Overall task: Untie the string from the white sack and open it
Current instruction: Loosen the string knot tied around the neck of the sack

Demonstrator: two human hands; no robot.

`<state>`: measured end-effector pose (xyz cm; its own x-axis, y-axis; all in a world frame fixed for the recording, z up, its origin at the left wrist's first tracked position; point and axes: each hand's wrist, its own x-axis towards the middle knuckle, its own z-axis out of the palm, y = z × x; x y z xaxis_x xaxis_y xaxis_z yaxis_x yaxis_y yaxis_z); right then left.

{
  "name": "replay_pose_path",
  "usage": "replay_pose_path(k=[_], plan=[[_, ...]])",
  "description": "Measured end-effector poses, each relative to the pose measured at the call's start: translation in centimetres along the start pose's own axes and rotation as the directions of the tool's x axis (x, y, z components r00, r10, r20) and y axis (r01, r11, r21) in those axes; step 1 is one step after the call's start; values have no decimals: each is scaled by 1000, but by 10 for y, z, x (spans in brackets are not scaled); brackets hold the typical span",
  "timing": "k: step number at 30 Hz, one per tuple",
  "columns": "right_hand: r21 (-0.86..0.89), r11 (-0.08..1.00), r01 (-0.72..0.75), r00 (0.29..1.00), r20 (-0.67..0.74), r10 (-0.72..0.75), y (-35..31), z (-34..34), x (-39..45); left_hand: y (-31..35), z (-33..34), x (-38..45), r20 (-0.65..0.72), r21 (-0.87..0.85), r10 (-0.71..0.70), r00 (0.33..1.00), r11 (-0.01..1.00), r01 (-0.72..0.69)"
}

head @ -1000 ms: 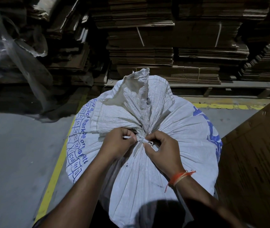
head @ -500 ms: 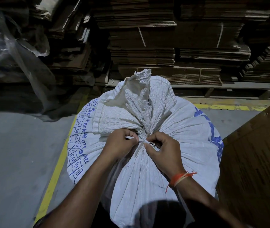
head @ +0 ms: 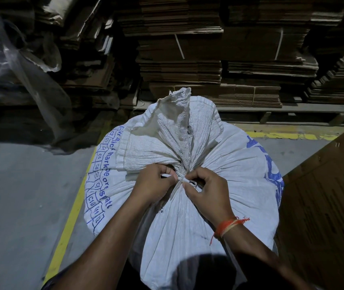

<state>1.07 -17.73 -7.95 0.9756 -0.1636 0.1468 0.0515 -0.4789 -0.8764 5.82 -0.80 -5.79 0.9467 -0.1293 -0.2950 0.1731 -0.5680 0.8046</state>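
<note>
Both hands were right on the knot. The left hand had its fingers curled around one end of the white string, pinching it, and the right hand was pinching the other bit just beside it, the two nearly touching. The string was cinched round the gathered neck of the white sack, which sat directly under the hands, its bunched top flopping away beyond them, so it was tied up. An orange thread bracelet sat on the right wrist. Beyond the hands were stacks of flattened cardboard, and a yellow floor line ran off to the left of the left arm.
</note>
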Motion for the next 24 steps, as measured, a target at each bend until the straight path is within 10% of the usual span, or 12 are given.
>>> replay_pose_path(k=[24], plan=[[3, 1000, -28, 1000, 6, 28, 1, 0, 0, 4, -5, -4, -65, 68, -7, 998, 998, 12]])
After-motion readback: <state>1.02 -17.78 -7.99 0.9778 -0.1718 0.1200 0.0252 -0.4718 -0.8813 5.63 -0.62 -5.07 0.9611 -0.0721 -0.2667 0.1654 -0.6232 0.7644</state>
